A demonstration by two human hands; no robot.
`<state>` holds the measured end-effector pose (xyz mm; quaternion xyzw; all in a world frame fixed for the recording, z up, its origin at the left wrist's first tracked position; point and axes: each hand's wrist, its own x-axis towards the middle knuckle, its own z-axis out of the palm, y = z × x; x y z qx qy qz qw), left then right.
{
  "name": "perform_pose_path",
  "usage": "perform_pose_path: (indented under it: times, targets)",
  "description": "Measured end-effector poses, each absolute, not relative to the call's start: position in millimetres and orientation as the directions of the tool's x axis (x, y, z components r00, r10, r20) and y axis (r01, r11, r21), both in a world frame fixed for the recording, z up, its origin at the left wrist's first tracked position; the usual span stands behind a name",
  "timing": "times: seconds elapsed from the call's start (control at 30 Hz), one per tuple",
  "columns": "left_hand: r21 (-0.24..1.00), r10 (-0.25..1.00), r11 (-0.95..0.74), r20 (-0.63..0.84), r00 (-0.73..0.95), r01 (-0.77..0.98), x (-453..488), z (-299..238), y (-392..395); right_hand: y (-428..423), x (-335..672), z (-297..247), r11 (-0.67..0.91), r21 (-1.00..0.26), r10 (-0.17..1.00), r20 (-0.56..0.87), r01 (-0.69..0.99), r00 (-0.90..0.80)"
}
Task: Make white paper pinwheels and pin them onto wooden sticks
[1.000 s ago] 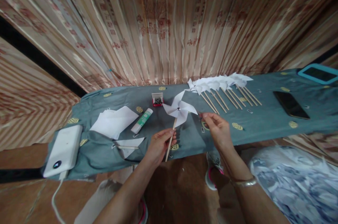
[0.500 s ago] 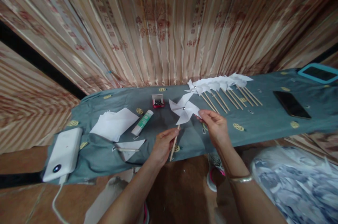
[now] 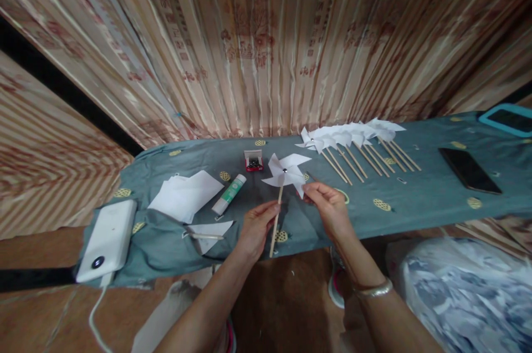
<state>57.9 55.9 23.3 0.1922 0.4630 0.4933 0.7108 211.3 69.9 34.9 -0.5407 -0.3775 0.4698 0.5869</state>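
A white paper pinwheel (image 3: 286,171) on a thin wooden stick is held over the table, its round silver pin at the centre. My left hand (image 3: 258,225) pinches the stick below the blades. At the tip of the lower right blade, the fingers of my right hand (image 3: 328,206) are closed on the paper. Beyond lies a row of several finished-looking pinwheels (image 3: 344,136), overlapping, sticks towards me. Left of the held one are a small red box of pins (image 3: 253,162) and a green and white glue stick (image 3: 228,194).
White paper sheets (image 3: 187,193) lie at the left, with a pen-like tool (image 3: 205,236) on a paper piece nearer me. A white power bank (image 3: 107,239) with a cable is at the left end. At right are a dark phone (image 3: 469,170) and a blue-framed device (image 3: 509,119). A plastic bag (image 3: 465,292) stands below.
The pinwheel's blades have turned about the pin. My right hand has moved slightly left and down with a blade tip. My left hand still grips the stick.
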Motion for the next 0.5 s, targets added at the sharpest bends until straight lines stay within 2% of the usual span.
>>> perform_pose_path:
  times: [0.5]
  targets:
    - [0.745, 0.887, 0.429, -0.454, 0.083, -0.512, 62, 20, 57, 67, 199, 28, -0.070, -0.978, 0.978, -0.106, -0.199, 0.178]
